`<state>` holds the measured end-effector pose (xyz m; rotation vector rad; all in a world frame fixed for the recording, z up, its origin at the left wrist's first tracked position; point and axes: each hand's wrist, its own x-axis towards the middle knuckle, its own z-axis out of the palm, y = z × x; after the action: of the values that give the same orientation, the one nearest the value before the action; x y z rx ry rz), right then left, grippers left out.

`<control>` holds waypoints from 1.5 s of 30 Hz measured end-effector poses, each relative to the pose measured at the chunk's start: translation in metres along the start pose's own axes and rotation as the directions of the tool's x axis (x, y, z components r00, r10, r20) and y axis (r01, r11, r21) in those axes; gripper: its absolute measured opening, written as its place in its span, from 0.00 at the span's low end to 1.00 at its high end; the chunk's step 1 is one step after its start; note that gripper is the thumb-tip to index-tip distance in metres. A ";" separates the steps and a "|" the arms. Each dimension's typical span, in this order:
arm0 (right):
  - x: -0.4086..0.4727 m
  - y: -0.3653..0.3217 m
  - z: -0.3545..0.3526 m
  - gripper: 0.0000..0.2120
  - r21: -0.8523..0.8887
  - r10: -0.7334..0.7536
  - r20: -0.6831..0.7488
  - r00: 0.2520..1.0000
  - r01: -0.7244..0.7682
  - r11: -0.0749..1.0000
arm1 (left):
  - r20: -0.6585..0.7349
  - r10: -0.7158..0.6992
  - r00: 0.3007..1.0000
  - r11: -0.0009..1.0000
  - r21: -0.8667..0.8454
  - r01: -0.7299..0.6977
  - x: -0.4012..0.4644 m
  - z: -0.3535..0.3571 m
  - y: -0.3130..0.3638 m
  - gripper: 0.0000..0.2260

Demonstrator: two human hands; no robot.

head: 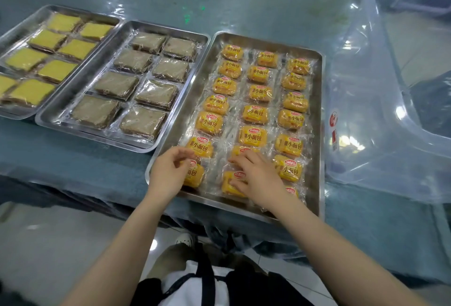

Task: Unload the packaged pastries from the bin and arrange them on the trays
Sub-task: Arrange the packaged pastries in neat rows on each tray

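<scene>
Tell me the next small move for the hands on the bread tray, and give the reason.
Probably nudge the front middle packet straight into its column. The right hand rests on it and the left hand touches the front left packet. The tray already holds three nearly full columns, and the clear bin looks empty, so only tidying seems left.

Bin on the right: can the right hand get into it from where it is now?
Probably yes. The right hand rests on buns at the bun tray's near end, the bin sits just beside it, open-topped, with nothing between.
</scene>
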<state>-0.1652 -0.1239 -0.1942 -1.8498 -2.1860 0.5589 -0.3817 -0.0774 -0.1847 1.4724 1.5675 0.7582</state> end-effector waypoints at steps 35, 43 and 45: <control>0.028 -0.023 0.038 0.47 -0.101 0.498 0.138 0.856 -0.488 0.867 | 0.742 0.052 0.668 0.612 0.505 -0.609 0.064 0.021 -0.022 0.40; 0.038 -0.021 0.028 0.48 -0.057 0.532 0.190 0.825 -0.532 0.845 | 0.760 0.072 0.646 0.581 0.494 -0.646 0.076 0.015 -0.017 0.44; 0.032 -0.021 0.033 0.46 -0.095 0.520 0.160 0.839 -0.512 0.854 | 0.761 0.096 0.642 0.566 0.489 -0.664 0.078 0.015 -0.021 0.44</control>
<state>-0.2028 -0.1003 -0.2174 -2.5240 -1.7856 0.8034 -0.3756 -0.0047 -0.2231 2.4398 0.9358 -0.3144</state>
